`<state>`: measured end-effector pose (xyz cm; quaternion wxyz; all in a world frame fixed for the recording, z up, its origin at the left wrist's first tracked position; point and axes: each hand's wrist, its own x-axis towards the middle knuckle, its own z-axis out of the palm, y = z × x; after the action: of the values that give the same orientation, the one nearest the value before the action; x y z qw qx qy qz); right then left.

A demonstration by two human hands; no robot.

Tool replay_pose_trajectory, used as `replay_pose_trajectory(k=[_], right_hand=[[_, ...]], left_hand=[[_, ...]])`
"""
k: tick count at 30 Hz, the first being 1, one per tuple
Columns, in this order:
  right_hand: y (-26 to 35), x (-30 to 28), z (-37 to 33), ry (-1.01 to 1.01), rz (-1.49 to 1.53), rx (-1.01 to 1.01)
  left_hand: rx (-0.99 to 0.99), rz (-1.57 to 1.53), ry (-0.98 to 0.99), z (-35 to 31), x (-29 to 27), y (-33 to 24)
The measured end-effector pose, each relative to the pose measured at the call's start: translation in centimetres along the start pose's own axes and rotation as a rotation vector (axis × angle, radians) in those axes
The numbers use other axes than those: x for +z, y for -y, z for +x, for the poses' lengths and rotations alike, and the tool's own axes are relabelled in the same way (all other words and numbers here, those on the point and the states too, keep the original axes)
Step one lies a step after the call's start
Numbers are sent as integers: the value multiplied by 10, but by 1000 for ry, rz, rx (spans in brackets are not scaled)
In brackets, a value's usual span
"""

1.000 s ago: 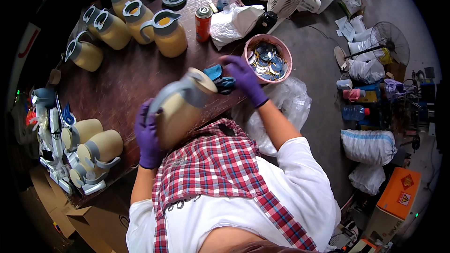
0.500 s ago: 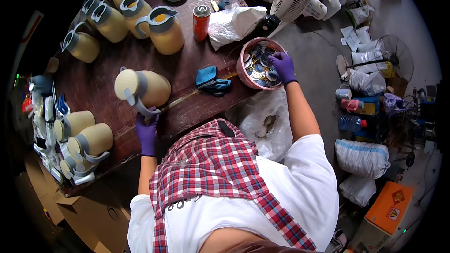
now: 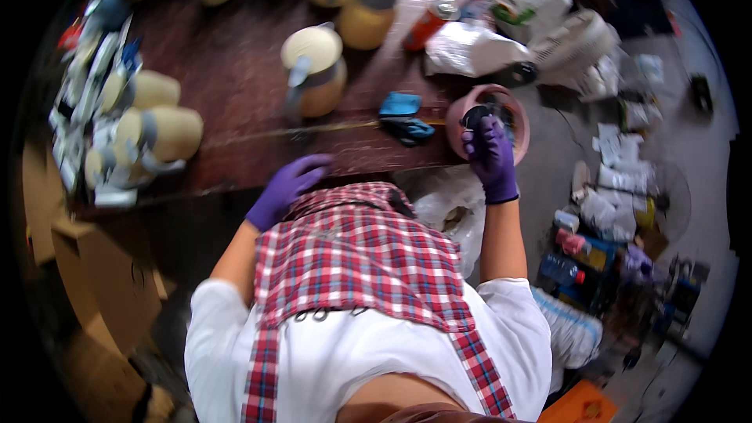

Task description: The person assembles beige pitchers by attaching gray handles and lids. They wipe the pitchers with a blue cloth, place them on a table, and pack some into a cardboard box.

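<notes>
My right hand [image 3: 492,158], in a purple glove, pinches a dark oval tag [image 3: 475,117] above the pink tub [image 3: 454,127]. More tags lie inside that tub, partly hidden by the hand. My left hand [image 3: 288,188], also gloved in purple, is just off the table's front edge with its fingers stretched out and nothing in them. The nearest thing beyond it is a cream jug [image 3: 323,95] with a grey collar, handle and cream lid, standing on the table apart from the hand. A blue-and-black cloth [image 3: 406,116] lies between jug and tub.
Several cream jugs [image 3: 368,19] stand at the back of the dark red table [image 3: 235,86]; others [image 3: 174,133] lie on their sides at left. A red spray can [image 3: 431,23], white packet [image 3: 478,51] and fan [image 3: 576,39] are behind the tub. A plastic bag [image 3: 450,207] hangs below.
My left hand has let go of the jug's handle and drawn back toward me. My right hand has lifted a dark tag out of the tub. The whole view has shifted.
</notes>
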<state>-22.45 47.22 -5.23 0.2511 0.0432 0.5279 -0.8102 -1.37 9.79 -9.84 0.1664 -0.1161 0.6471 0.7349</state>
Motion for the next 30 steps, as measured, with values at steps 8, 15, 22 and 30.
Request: replay_pose_trajectory(k=[8,15,22,30], right_hand=[[-128,162,7,371,230,204],[-203,189,22,160,-182,328],[-288,156,83,-243,-189,-102],[-133,268,57,-14,-1001,-1126]], left_hand=[[16,-1068,434,14,-10,-23],[4,-923,-251,31,-53,77],[-67,-882,-401,109,-121,94],[387,-689,50,75,-121,-29]])
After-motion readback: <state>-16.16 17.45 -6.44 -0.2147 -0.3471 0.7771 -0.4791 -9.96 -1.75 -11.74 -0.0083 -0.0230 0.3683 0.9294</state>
